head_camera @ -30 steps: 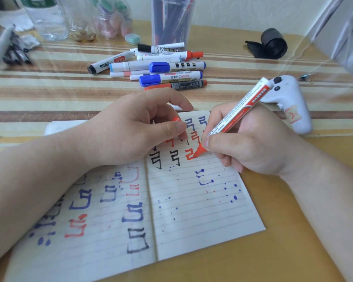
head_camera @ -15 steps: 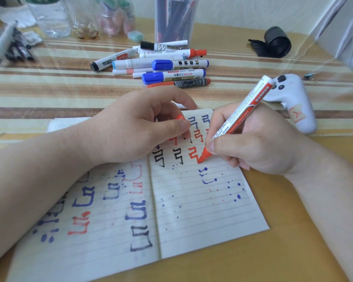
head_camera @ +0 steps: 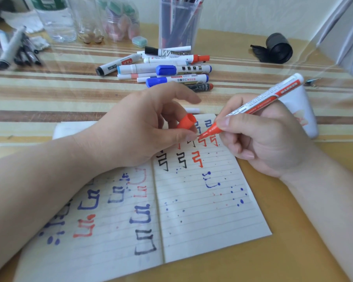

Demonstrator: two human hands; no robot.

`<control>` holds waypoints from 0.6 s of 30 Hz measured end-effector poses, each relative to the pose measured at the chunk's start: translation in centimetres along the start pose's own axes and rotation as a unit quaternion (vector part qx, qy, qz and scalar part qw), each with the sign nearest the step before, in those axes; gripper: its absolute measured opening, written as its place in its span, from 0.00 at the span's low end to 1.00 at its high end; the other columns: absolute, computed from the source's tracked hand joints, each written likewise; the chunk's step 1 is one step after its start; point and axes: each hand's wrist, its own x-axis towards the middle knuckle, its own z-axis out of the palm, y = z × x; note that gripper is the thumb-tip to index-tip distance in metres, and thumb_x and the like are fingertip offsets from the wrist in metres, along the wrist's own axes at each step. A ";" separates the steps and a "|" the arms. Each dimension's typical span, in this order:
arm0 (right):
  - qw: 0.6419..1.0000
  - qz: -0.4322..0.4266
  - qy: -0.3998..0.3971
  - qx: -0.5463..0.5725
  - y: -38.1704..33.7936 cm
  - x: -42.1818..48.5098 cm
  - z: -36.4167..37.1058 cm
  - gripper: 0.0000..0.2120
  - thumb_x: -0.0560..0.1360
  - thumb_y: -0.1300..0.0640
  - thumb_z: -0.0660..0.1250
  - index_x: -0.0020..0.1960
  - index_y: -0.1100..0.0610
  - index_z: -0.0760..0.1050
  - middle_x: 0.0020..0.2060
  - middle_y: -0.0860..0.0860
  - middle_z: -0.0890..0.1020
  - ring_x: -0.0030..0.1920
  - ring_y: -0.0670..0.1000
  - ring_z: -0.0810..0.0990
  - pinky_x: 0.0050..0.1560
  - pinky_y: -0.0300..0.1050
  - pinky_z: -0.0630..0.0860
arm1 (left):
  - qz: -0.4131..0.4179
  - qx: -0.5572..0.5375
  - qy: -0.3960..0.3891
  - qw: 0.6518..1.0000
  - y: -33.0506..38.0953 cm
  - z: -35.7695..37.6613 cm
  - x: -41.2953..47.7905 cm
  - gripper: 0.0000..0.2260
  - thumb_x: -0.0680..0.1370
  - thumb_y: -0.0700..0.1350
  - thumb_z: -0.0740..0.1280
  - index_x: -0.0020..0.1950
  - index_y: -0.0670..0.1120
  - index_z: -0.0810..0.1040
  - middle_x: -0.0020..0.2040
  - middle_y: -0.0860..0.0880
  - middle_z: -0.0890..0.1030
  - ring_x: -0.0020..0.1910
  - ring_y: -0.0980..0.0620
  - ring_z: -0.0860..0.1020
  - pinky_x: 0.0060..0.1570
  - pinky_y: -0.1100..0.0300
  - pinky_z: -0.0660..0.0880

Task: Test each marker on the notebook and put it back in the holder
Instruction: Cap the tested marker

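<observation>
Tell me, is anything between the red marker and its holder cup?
Only the pile of loose markers, lying in front of the holder. Carried above them, the red marker in the right hand has a clear way. The left hand holds its cap.

We are observing the uncapped red marker (head_camera: 269, 96) tilting tip-down over the open, ink-marked notebook (head_camera: 202, 220), red cap (head_camera: 186, 121) just beside its tip; clear holder (head_camera: 179, 27) standing upright behind.

I am at a table in what looks like a home: a striped cloth (head_camera: 49, 94) under clear plastic, a water bottle (head_camera: 55, 23), a jar of small bits (head_camera: 120, 23), a white game controller (head_camera: 302, 106), and pale patterned wallpaper (head_camera: 253, 13) behind.
</observation>
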 end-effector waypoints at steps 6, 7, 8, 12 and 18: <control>0.998 -0.054 0.010 0.020 0.0 -0.1 0.4 0.02 0.67 0.59 0.71 0.38 0.58 0.79 0.26 0.57 0.72 0.26 0.53 0.67 0.24 0.36 0.60 | -0.020 0.071 0.003 0.997 0.3 -0.1 0.0 0.07 0.69 0.54 0.78 0.43 0.58 0.83 0.40 0.65 0.83 0.35 0.56 0.78 0.36 0.67 0.73; 0.998 -0.056 0.012 0.022 -0.1 -0.2 0.4 0.01 0.68 0.61 0.71 0.38 0.58 0.79 0.26 0.57 0.72 0.26 0.53 0.67 0.24 0.37 0.59 | -0.020 0.076 0.003 0.997 0.3 -0.1 0.0 0.07 0.69 0.54 0.78 0.43 0.59 0.82 0.41 0.65 0.83 0.36 0.57 0.78 0.36 0.69 0.72; 0.998 -0.057 0.014 0.025 0.0 -0.2 0.3 0.02 0.68 0.62 0.71 0.39 0.58 0.79 0.26 0.57 0.72 0.26 0.53 0.68 0.24 0.37 0.59 | -0.021 0.079 0.003 0.997 0.4 -0.2 0.0 0.07 0.69 0.54 0.78 0.42 0.59 0.82 0.41 0.66 0.83 0.36 0.58 0.78 0.36 0.70 0.71; 0.997 -0.065 0.009 0.028 -0.1 -0.3 0.4 0.02 0.68 0.60 0.71 0.40 0.58 0.79 0.28 0.57 0.74 0.27 0.54 0.70 0.24 0.38 0.62 | -0.021 0.082 0.001 0.996 0.5 -0.2 -0.1 0.08 0.69 0.53 0.79 0.41 0.60 0.81 0.41 0.67 0.82 0.36 0.61 0.78 0.37 0.72 0.70; 0.999 -0.045 0.003 -0.010 0.1 -0.4 0.6 0.02 0.71 0.62 0.74 0.42 0.57 0.83 0.29 0.60 0.77 0.28 0.60 0.72 0.22 0.38 0.63 | 0.028 0.067 -0.001 0.997 -0.2 -0.1 -0.1 0.08 0.71 0.57 0.78 0.47 0.58 0.84 0.41 0.61 0.83 0.38 0.58 0.79 0.38 0.68 0.73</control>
